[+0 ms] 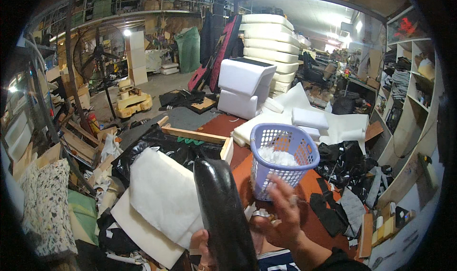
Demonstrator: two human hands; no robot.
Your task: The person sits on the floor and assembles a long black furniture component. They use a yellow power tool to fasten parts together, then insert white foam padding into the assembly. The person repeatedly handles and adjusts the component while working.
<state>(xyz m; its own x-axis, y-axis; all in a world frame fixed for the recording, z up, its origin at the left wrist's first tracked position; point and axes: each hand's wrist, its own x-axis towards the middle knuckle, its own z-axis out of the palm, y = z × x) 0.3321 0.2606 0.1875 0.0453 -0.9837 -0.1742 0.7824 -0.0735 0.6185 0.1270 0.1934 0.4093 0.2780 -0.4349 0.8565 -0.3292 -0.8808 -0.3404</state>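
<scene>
- A long black cushion (223,214), glossy and rounded at its top, is held upright at the bottom centre of the view; its long axis runs from the lower edge up and slightly to the left.
- The left hand (203,251) is closed about the cushion's lower end — only the thumb and some fingers are seen, the rest being hidden behind the cushion.
- The right hand (281,214) is raised just right of the cushion, fingers spread and loosely curled, palm toward the cushion; nothing is gripped by it, though it is blurred.
- A lavender plastic basket (283,159) with white stuffing (278,157) inside stands on the reddish-brown desk (312,187), directly beyond the right hand — the nearer hand to it.
- A white foam sheet (164,197) lies left of the cushion, partly over black plastic sheeting (157,145).
- A wooden frame (202,138) lies behind the sheeting.
</scene>
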